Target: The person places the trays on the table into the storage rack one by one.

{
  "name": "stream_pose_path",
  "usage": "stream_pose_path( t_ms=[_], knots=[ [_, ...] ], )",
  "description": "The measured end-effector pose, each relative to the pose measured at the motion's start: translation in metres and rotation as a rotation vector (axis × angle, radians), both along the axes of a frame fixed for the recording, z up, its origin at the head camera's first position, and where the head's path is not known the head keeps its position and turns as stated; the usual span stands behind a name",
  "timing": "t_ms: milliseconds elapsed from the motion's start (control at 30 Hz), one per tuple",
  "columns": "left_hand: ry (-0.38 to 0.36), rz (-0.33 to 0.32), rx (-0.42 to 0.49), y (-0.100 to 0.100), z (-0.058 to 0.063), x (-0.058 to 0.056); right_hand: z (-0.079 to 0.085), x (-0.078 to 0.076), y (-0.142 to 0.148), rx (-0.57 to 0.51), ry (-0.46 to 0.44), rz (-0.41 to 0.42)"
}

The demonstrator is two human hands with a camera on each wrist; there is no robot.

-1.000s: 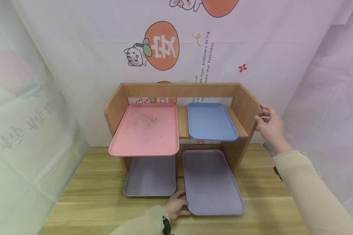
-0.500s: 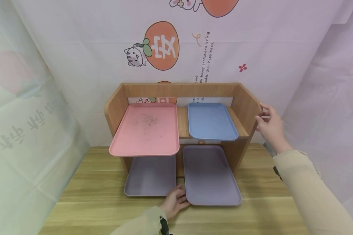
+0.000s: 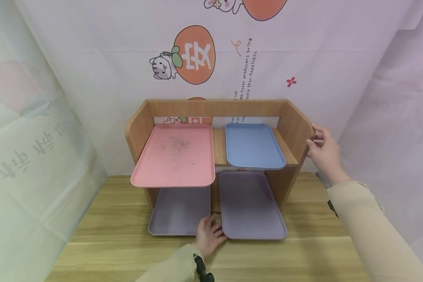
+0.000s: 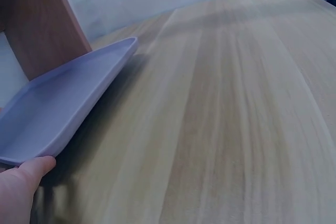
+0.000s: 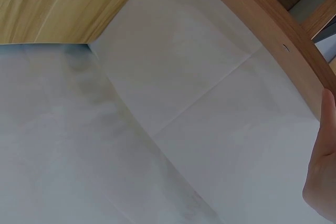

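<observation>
A two-tier wooden shelf (image 3: 216, 107) stands on the table. At its lower right lies a purple tray (image 3: 252, 207), its front end jutting out past the shelf. My left hand (image 3: 208, 237) is at that tray's front left corner, fingers spread and fingertips against its edge. In the left wrist view the thumb (image 4: 39, 166) touches the corner of the purple tray (image 4: 63, 103). My right hand (image 3: 325, 152) grips the front edge of the shelf's right side panel (image 3: 296, 129), thumb at the front and fingers on the outer side.
A pink tray (image 3: 174, 156) with dark marks lies on the upper left, sticking out forward. Beside it is a smaller blue tray (image 3: 254, 147). Below the pink one sits a second purple tray (image 3: 181, 213). Printed white cloth (image 3: 127, 78) hangs behind the wooden table (image 3: 102, 243).
The right-hand purple tray has slid back deeper into the lower tier. My left hand has moved forward with it, its fingers more spread. The right hand stays on the side panel.
</observation>
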State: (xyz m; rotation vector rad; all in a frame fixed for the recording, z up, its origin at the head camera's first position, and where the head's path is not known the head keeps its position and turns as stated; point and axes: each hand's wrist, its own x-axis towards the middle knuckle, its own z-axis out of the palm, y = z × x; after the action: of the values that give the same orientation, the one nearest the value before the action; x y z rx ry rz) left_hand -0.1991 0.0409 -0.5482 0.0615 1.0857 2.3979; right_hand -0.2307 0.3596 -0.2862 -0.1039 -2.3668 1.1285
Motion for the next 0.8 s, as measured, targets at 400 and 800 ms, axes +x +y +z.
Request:
stream_pose_path(
  t_ms=[400,800],
  knots=[
    [-0.043,0.009,0.042,0.001,0.008,-0.011,0.001,0.0,-0.003,-0.005,-0.005,0.0],
    [-0.033,-0.15,-0.053,-0.02,0.016,-0.024,0.001,-0.001,0.0,-0.002,-0.01,-0.015]
  ],
)
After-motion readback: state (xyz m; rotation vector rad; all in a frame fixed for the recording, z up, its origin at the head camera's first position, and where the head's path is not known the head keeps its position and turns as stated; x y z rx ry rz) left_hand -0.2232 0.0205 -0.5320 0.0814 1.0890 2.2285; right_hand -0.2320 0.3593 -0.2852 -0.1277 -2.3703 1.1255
